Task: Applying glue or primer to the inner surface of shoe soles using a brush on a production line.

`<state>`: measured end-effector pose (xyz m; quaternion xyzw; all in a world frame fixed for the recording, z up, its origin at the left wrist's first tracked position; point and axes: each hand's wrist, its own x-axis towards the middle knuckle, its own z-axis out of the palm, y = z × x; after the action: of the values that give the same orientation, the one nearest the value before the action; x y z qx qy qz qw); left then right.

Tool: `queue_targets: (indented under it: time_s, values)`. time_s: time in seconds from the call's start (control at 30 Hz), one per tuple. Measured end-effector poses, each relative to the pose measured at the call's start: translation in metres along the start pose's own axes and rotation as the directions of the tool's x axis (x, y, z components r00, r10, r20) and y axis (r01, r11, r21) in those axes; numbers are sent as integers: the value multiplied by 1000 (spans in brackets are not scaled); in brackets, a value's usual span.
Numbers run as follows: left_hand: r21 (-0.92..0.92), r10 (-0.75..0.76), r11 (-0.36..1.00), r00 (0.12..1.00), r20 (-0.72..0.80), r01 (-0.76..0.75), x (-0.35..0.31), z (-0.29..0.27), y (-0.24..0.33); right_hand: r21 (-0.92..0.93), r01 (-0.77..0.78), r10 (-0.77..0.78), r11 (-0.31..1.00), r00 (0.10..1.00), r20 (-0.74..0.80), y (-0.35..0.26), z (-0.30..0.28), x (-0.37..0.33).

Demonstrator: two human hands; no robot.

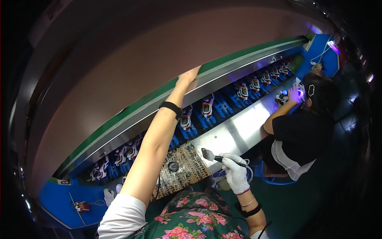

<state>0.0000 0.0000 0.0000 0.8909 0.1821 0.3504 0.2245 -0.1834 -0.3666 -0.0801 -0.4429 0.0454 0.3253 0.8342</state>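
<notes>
My right hand, in a white knit glove, grips a flat brush by its black handle above the pale bench top. The brush head points left, near the edge of a tape-covered board. My bare left arm stretches up across the line, and my left hand reaches over the green edge of the upper shelf. Its fingers are hidden there. Below that arm, a row of white and orange watch-like pieces sits on blue holders.
A co-worker in a black top sits at the right, hands on a white piece under violet light. Blue end panels flank the line. A blue-framed stool stands on the dark green floor.
</notes>
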Motion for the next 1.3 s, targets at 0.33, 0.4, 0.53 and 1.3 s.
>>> queue_targets:
  time_s: [0.33,0.4,0.53,1.3]
  values:
    - [-974,-311,-32,924,222,224,-92,-116,-17,49,9,-11,999,999,35,-1,15,27]
    - [-947,-300,37,907,295,320,-144,-150,10,101,20,-24,995,999,38,-2,15,28]
    - [-843,-385,76,795,468,533,-244,-190,0,213,9,-40,977,989,140,-13,43,22]
    - [-662,-126,-600,765,632,448,-341,-193,34,-363,929,-491,73,350,798,17,176,-3]
